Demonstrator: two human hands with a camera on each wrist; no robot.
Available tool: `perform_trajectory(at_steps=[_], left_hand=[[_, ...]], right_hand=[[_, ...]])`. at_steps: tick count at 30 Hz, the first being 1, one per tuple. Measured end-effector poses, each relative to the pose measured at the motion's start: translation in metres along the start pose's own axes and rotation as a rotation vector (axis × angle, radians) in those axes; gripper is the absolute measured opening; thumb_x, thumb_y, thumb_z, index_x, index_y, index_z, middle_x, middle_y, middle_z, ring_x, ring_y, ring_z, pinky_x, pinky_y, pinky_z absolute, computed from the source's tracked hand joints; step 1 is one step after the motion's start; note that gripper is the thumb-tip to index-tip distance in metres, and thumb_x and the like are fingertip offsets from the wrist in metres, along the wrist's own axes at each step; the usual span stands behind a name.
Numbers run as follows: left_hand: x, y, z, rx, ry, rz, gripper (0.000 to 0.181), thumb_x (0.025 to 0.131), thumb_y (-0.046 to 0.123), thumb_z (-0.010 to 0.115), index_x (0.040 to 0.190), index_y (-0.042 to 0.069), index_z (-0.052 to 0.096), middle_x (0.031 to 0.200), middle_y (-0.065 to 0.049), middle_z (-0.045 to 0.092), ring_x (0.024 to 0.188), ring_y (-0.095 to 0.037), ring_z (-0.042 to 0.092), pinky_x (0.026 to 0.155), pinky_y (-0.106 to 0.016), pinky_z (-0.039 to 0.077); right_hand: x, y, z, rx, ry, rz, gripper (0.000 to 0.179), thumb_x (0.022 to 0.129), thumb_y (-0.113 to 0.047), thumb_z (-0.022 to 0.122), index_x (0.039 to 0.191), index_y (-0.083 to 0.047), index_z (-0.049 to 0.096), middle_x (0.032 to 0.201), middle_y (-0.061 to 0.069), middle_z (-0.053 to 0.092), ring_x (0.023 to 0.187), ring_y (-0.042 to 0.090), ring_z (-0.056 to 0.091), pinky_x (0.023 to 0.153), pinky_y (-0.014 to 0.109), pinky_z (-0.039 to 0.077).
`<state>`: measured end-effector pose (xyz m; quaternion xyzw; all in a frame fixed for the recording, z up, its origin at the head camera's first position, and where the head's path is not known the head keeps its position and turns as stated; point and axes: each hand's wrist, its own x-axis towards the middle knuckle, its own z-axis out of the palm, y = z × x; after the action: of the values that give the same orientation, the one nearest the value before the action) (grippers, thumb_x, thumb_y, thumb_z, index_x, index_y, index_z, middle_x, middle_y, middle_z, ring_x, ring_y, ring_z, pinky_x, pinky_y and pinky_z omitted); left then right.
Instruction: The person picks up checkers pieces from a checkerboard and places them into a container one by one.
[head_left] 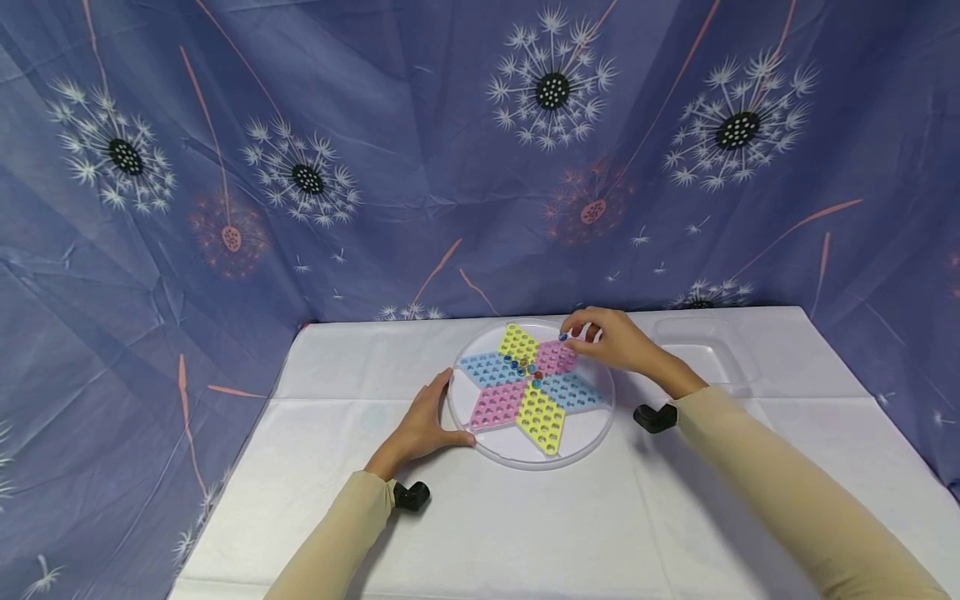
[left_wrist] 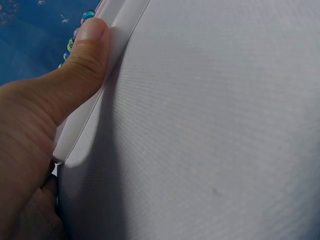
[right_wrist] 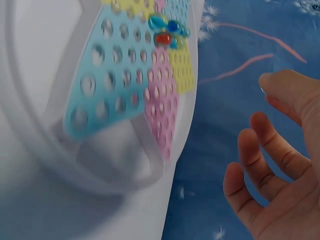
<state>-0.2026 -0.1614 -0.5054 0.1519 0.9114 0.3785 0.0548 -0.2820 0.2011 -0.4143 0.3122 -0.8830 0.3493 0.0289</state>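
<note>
A round Chinese checkers board (head_left: 536,465) lies on the white cloth, with a six-pointed star of yellow, pink and blue hole panels. Several coloured glass marbles (head_left: 522,364) sit in holes around the star's middle. My left hand (head_left: 422,423) holds the board's left rim, thumb at the lower edge; the left wrist view shows that thumb (left_wrist: 90,47) against the rim, other fingers partly hidden. Over the pink panel at the back right, my right hand (head_left: 615,340) pinches a dark blue marble (head_left: 563,337) between thumb and index finger. The right wrist view shows its other fingers (right_wrist: 257,160) loosely bent.
A clear plastic tray (head_left: 693,360) lies right of the board, partly behind the right forearm. White cloth (head_left: 525,533) covers the table. A blue dandelion-print curtain (head_left: 420,167) hangs behind it. A black wrist camera (head_left: 411,497) juts from each sleeve.
</note>
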Motion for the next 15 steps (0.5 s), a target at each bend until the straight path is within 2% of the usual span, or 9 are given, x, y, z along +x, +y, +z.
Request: perform_trajectory(at_steps=[10,15], left_hand=[[0.0,0.0,0.0,0.006,-0.003,-0.007,0.129,0.059,0.052,0.09,0.158,0.014,0.016,0.16,-0.005,0.023,0.141,-0.026,0.029,0.113,-0.043,0.029],[0.0,0.001,0.0,0.002,0.003,0.014,0.128,0.06,0.05,0.09,0.157,0.011,0.017,0.159,-0.009,0.024,0.14,-0.029,0.03,0.112,-0.047,0.03]], right_hand=[[-0.024,0.019,-0.036,-0.069,0.053,0.106,0.022,0.091,-0.022,0.071,0.111,-0.016,0.07,0.095,0.004,0.066,0.078,0.018,0.063,0.067,0.033,0.053],[-0.036,0.026,-0.052,-0.071,0.079,0.174,0.021,0.091,-0.024,0.071,0.11,-0.016,0.071,0.096,0.003,0.066,0.081,0.019,0.062,0.068,0.033,0.052]])
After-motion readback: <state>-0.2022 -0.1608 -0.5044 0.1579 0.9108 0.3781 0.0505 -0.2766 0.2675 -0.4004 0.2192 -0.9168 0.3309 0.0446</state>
